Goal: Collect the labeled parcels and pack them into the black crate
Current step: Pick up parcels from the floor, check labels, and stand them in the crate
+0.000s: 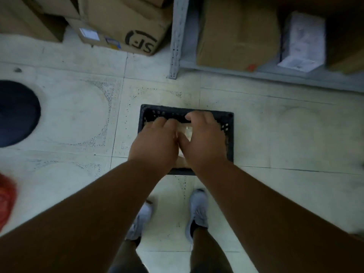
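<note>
The black crate (229, 131) sits on the tiled floor right in front of my feet. Both hands are over it. My left hand (155, 142) and my right hand (202, 140) are side by side, fingers curled on a small tan parcel (187, 131) with a pale label. Only a strip of that parcel shows between the hands, and its lower edge peeks out near my wrists. The hands hide most of the crate's inside.
A grey metal shelf (175, 40) at the upper right holds a brown box (236, 32) and a white wrapped parcel (303, 42). Stacked cardboard boxes (122, 22) stand at the upper left. A dark round object (15, 113) lies left, something red (6, 201) at the left edge.
</note>
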`<act>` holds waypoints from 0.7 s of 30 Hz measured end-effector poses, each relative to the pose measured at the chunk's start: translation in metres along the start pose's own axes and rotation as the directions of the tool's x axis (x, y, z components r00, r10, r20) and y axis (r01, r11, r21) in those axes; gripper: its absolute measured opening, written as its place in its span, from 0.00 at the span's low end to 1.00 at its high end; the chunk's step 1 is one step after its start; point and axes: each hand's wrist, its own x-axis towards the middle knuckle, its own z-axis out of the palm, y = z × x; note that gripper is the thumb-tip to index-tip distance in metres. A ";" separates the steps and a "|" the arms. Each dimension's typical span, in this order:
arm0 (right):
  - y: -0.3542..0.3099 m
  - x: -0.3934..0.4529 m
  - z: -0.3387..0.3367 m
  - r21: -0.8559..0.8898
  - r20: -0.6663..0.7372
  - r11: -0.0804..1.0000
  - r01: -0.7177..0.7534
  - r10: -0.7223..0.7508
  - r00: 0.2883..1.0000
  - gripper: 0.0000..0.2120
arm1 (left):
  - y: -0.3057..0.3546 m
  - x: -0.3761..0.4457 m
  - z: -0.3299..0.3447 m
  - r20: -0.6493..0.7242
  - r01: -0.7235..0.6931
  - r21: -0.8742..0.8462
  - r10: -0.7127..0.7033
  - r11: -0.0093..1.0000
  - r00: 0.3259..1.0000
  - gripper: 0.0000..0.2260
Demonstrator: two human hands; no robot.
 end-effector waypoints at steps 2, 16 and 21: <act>-0.022 -0.037 -0.066 0.031 -0.071 0.999 -0.009 0.011 0.997 0.19 | 0.041 -0.029 -0.060 -0.049 -0.063 -0.102 0.058 0.993 0.997 0.19; -0.052 -0.257 -0.309 0.291 -0.709 0.951 -0.105 0.288 0.644 0.20 | 0.273 -0.163 -0.239 -0.131 -0.688 -0.055 0.678 0.724 0.724 0.14; 0.019 -0.315 -0.366 0.281 -0.795 0.947 -0.155 0.320 0.516 0.21 | 0.365 -0.190 -0.222 -0.158 -0.790 0.011 0.782 0.612 0.603 0.13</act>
